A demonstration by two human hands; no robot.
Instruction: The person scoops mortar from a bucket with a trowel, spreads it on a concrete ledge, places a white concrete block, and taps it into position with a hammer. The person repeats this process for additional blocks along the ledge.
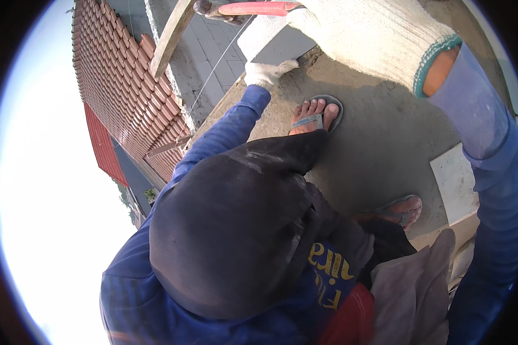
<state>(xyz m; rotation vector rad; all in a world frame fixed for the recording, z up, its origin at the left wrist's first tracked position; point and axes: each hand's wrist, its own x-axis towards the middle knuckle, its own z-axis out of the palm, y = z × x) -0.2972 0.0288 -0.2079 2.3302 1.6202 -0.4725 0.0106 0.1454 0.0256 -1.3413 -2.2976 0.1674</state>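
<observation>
My right hand (365, 40), in a cream knitted glove with a green cuff, is closed round the red handle of a hammer (253, 8). The hammer's head points left at the top edge of the picture. My left hand (266, 75), gloved too, is at the near edge of a grey tile (285, 45) with a paler patch on top. Its thumb stretches right along that edge; its other fingers look bent against the tile and are partly hidden. The tile lies over rough mortar beside grey paving.
Sandaled feet (319, 115) stand on the grey cement floor (380, 132). A pale tile (456, 181) lies at the right. At the left a taut string (216, 69) and a wooden board (172, 34) run near an edge, with a lower tiled roof (121, 80) beyond.
</observation>
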